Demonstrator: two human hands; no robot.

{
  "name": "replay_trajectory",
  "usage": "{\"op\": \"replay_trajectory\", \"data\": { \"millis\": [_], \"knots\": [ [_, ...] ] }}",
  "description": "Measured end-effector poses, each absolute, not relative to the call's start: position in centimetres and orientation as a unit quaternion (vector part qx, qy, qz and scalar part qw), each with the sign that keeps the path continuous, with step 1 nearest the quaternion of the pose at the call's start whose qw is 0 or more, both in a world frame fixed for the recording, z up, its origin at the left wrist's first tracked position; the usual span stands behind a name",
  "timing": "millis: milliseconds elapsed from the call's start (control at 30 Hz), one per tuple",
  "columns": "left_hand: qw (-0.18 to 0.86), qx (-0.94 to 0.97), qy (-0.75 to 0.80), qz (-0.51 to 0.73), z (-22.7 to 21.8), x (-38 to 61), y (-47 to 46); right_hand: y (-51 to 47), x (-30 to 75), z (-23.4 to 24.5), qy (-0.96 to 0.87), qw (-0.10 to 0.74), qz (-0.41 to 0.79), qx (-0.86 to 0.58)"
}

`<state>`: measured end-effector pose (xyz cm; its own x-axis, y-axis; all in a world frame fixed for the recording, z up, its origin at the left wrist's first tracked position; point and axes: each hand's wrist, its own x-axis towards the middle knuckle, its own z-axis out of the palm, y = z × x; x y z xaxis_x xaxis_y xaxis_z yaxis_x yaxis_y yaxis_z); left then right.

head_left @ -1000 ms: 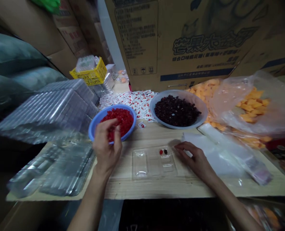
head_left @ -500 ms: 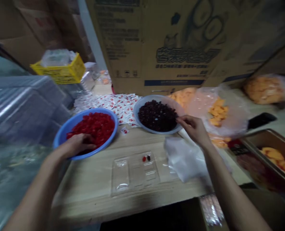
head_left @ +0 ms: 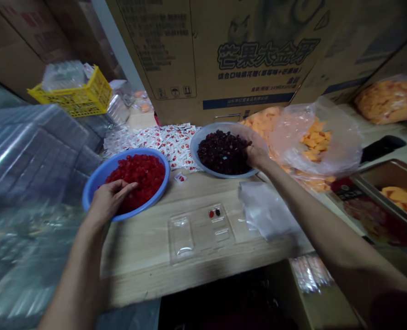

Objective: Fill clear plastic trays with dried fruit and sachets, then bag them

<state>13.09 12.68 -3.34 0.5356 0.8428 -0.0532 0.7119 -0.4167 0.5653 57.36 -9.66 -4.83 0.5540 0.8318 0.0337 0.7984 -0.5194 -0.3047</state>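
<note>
Picking step: left hand (head_left: 109, 201) pinches red fruit (head_left: 138, 174); right hand (head_left: 254, 156) gathers dark fruit (head_left: 222, 151); next, careful placement into tray (head_left: 199, 229).

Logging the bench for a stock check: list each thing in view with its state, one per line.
Left hand: fingers in the red pieces.
Right hand: reaching into the dark pieces.
Blue bowl: filled with red pieces.
Grey bowl: filled with dark pieces.
Clear tray: flat on the wooden board, one red and one dark piece inside.
Clear bag: holding orange pieces.

"芒果大金牙" in dark print on the cardboard box (head_left: 258, 59)
</note>
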Motion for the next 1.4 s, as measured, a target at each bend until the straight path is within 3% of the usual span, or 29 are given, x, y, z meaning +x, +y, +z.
{"op": "replay_trajectory", "data": {
  "millis": [200,267,333,400,500,600,700,833,933,1000,1100,1233,1400],
  "knots": [
    [0.183,0.837,0.465,0.223,-2.2,13.2,11.1,-12.9,54.9,-0.8,-0.427,0.231,0.027,-0.874],
    [0.162,0.834,0.424,0.313,-1.5,13.7,8.0,-15.7,52.0,0.0,-0.45,0.307,0.026,-0.838],
    [0.212,0.834,0.354,0.365,-1.2,14.8,3.5,-18.5,48.0,-0.5,-0.494,0.402,0.073,-0.768],
    [0.319,0.833,0.305,0.333,-1.7,16.7,-1.5,-20.8,43.7,-2.2,-0.506,0.45,0.139,-0.723],
    [0.392,0.851,0.272,0.221,-4.2,19.9,-7.7,-22.3,38.8,-5.8,-0.499,0.434,0.189,-0.725],
    [0.362,0.889,0.226,0.166,-7.2,22.2,-10.9,-22.1,36.6,-8.5,-0.509,0.418,0.188,-0.728],
    [0.281,0.917,0.205,0.193,-8.1,22.2,-11.7,-21.9,36.5,-9.0,-0.531,0.447,0.182,-0.697],
    [0.227,0.907,0.226,0.272,-4.7,18.7,-7.2,-23.8,38.0,-6.8,-0.503,0.488,0.173,-0.692],
    [0.115,0.872,0.354,0.318,-1.9,15.8,0.7,-25.7,39.3,-4.9,-0.452,0.476,0.181,-0.732],
    [0.07,0.879,0.415,0.226,-1.5,15.1,6.2,-26.2,39.5,-4.3,-0.437,0.472,0.172,-0.746],
    [0.082,0.91,0.404,0.049,-2.8,16.0,12.1,-25.5,38.5,-4.2,-0.461,0.483,0.179,-0.723],
    [0.089,0.925,0.368,-0.005,-4.5,17.4,14.7,-24.8,36.6,-4.9,-0.488,0.492,0.21,-0.69],
    [0.093,0.928,0.361,-0.014,-2.4,16.1,16.3,-26.2,36.3,-5.0,-0.504,0.469,0.2,-0.697]
  ]
}}
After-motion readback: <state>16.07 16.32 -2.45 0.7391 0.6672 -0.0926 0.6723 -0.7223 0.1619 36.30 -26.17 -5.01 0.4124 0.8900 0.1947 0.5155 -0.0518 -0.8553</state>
